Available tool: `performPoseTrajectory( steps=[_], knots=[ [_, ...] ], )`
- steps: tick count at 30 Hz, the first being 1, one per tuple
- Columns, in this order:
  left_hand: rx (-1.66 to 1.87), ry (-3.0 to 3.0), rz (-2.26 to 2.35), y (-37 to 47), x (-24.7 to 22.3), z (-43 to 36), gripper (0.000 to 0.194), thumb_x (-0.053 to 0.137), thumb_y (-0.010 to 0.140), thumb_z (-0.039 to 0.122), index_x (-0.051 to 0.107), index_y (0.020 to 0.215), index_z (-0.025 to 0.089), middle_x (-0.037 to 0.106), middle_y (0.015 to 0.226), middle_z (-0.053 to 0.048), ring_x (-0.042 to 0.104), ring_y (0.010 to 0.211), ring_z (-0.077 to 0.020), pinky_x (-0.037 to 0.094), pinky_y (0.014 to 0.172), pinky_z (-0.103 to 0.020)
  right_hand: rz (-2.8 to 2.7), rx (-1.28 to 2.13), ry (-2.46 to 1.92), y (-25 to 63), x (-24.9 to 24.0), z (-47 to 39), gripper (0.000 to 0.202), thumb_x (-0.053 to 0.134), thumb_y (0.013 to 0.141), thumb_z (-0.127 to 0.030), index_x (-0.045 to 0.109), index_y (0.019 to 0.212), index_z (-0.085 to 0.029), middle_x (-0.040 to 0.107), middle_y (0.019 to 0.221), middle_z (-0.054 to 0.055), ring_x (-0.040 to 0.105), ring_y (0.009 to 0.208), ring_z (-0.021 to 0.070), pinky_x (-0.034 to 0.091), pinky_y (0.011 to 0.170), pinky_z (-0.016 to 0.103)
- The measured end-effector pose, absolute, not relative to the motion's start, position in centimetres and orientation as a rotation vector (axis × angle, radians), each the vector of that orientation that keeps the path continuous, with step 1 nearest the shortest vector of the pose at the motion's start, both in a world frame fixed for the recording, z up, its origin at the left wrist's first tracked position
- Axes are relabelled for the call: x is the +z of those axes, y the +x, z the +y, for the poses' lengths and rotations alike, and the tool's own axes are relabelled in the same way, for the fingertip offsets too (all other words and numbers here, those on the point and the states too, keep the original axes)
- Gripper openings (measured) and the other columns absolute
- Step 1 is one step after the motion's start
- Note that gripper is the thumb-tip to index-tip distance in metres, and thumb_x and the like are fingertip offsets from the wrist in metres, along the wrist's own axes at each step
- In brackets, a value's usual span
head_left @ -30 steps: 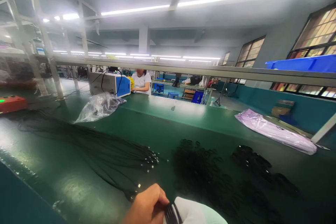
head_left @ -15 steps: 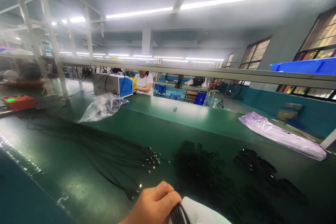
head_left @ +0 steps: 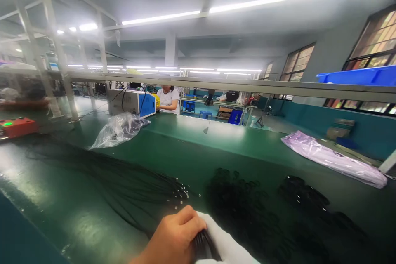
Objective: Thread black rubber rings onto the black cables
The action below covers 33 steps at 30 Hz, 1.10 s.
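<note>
My bare left hand [head_left: 176, 233] is at the bottom of the view, its fingers closed round a bundle of black cables [head_left: 202, 245]. Against the bundle's far side lies my right hand [head_left: 227, 235], in a white glove, wrapped over the same cables; its lower part is cut off by the frame edge. Just beyond the left hand, a spread of long black cables [head_left: 123, 175] with small bright metal ends runs leftward on the green bench [head_left: 173, 148]. To the right rests a dark heap of small black looped pieces [head_left: 241, 202], blurred in detail.
Farther right are more black coils [head_left: 305, 192] and a pinkish plastic-wrapped bundle [head_left: 331, 159]. A clear plastic bag [head_left: 120, 130], a blue-and-grey machine [head_left: 133, 102] and a red box [head_left: 18, 127] stand leftward. Overhead runs a shelf [head_left: 216, 83]. Another person [head_left: 168, 100] sits behind.
Both hands have moved slightly left and up with the cable bundle. More of the white glove shows beside the left hand. The view has shifted a little.
</note>
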<state>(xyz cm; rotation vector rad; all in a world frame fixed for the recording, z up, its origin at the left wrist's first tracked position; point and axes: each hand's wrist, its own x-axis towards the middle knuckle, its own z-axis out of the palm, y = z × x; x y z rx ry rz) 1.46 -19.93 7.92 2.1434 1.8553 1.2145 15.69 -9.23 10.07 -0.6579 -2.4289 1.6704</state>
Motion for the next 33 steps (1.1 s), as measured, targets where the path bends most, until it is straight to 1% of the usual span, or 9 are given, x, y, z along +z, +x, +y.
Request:
performPoseTrajectory(
  steps=[5, 8, 11, 13, 18, 23, 27, 31, 33],
  knots=[
    [1.139, 1.868, 1.893, 1.2, 8.3, -19.9, 0.029, 0.042, 0.069, 0.003, 0.063, 0.084, 0.017, 0.057, 0.08, -0.004, 0.055, 0.07, -0.0135, 0.043, 0.063, -0.021, -2.308, 1.879, -0.588, 14.0, 9.4, -10.0, 0.037, 0.067, 0.055, -0.014, 0.061, 0.092, -0.019, 0.059, 0.082, -0.001, 0.057, 0.083, 0.0196, 0.045, 0.076, 0.031],
    [1.284, 1.454, 1.752, 1.0, 8.1, -19.7, 0.036, 0.045, 0.068, 0.006, 0.058, 0.1, 0.019, 0.058, 0.08, 0.0, 0.056, 0.065, -0.0122, 0.044, 0.059, -0.021, -1.906, 2.405, -0.356, 13.9, 8.9, -9.8, 0.033, 0.068, 0.06, -0.021, 0.059, 0.091, -0.013, 0.058, 0.082, 0.002, 0.057, 0.075, 0.015, 0.046, 0.073, 0.028],
    [1.386, 1.152, 1.64, 1.2, 7.8, -19.4, 0.028, 0.047, 0.071, 0.013, 0.052, 0.097, 0.018, 0.055, 0.07, 0.004, 0.054, 0.051, -0.0103, 0.042, 0.048, -0.02, -1.653, 2.666, -0.181, 13.9, 8.0, -9.8, 0.036, 0.069, 0.068, -0.033, 0.059, 0.091, -0.008, 0.058, 0.081, 0.007, 0.057, 0.071, 0.0146, 0.046, 0.062, 0.025],
    [1.378, 1.083, 1.702, 1.6, 7.7, -19.2, 0.018, 0.048, 0.069, 0.014, 0.051, 0.087, 0.018, 0.054, 0.064, 0.004, 0.052, 0.049, -0.0106, 0.04, 0.045, -0.02, -1.623, 2.637, -0.126, 13.9, 7.6, -9.9, 0.035, 0.068, 0.07, -0.035, 0.06, 0.088, -0.006, 0.058, 0.078, 0.009, 0.056, 0.068, 0.0146, 0.046, 0.057, 0.024],
    [1.3, 1.076, 1.972, 2.1, 7.0, -18.6, 0.005, 0.055, 0.068, 0.019, 0.051, 0.071, 0.019, 0.055, 0.059, 0.004, 0.051, 0.055, -0.0114, 0.036, 0.048, -0.02, -1.628, 2.582, -0.198, 13.5, 7.4, -10.7, 0.031, 0.068, 0.067, -0.031, 0.063, 0.086, -0.007, 0.057, 0.073, 0.007, 0.056, 0.066, 0.0155, 0.049, 0.056, 0.028],
    [1.205, 1.111, 2.077, 1.6, 6.5, -18.6, 0.006, 0.059, 0.066, 0.021, 0.054, 0.069, 0.019, 0.055, 0.058, 0.004, 0.05, 0.055, -0.0117, 0.032, 0.048, -0.02, -1.785, 2.433, -0.473, 13.1, 7.5, -11.0, 0.021, 0.066, 0.058, -0.026, 0.06, 0.069, -0.009, 0.054, 0.057, 0.003, 0.048, 0.048, 0.0094, 0.039, 0.043, 0.019],
    [1.178, 1.184, 2.123, 1.7, 6.2, -18.9, 0.004, 0.057, 0.069, 0.024, 0.055, 0.068, 0.02, 0.056, 0.058, 0.004, 0.049, 0.056, -0.0121, 0.03, 0.05, -0.021, -1.83, 2.364, -0.514, 12.9, 6.4, -11.1, 0.015, 0.061, 0.058, -0.024, 0.057, 0.066, -0.011, 0.048, 0.05, -0.001, 0.042, 0.042, 0.0069, 0.031, 0.038, 0.017],
    [1.141, 1.22, 2.123, 1.5, 6.2, -19.0, 0.005, 0.057, 0.071, 0.025, 0.058, 0.072, 0.02, 0.058, 0.062, 0.003, 0.049, 0.058, -0.0126, 0.031, 0.052, -0.021, -1.755, 2.464, -0.492, 12.7, 5.5, -11.5, 0.02, 0.064, 0.06, -0.025, 0.058, 0.074, -0.011, 0.053, 0.052, 0.0, 0.047, 0.043, 0.0075, 0.035, 0.039, 0.016],
    [1.146, 1.248, 2.067, 0.6, 6.6, -19.0, 0.013, 0.059, 0.069, 0.025, 0.061, 0.08, 0.02, 0.06, 0.069, 0.003, 0.049, 0.06, -0.0124, 0.033, 0.054, -0.021, -1.61, 2.559, -0.499, 13.2, 5.8, -10.8, 0.024, 0.066, 0.063, -0.026, 0.059, 0.081, -0.011, 0.058, 0.058, 0.002, 0.054, 0.05, 0.0115, 0.042, 0.041, 0.018]
  ],
)
